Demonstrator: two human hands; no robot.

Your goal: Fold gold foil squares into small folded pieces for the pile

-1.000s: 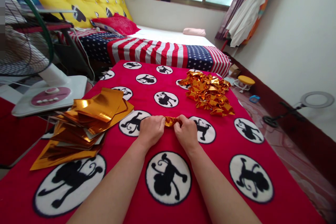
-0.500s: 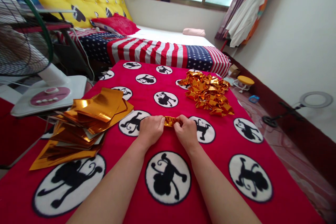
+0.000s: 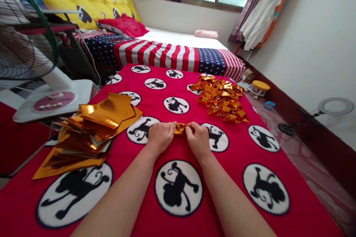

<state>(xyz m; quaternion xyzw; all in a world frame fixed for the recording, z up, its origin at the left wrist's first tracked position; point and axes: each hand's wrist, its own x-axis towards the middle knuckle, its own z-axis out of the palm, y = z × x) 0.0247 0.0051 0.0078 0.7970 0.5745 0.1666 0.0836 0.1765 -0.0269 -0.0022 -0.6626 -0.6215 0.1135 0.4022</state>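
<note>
A small folded piece of gold foil paper (image 3: 180, 129) is stretched between my two hands over the middle of the red cloth (image 3: 178, 150). My left hand (image 3: 161, 136) pinches its left end. At its right end, my right hand (image 3: 198, 137) grips with closed fingers. Flat gold foil sheets (image 3: 107, 113) lie in a loose, fanned stack left of my hands. Beyond my right hand is a heap of folded gold foil pieces (image 3: 222, 96).
A fan (image 3: 62, 89) stands at the left. Behind the cloth is a bed (image 3: 167, 53) with a red pillow (image 3: 122, 26). A yellow stool (image 3: 260, 85) and a ring-shaped stand (image 3: 335, 106) are on the floor at the right.
The fingers of my right hand have shifted slightly on the foil piece's right end. Both hands keep hold of it in nearly the same place.
</note>
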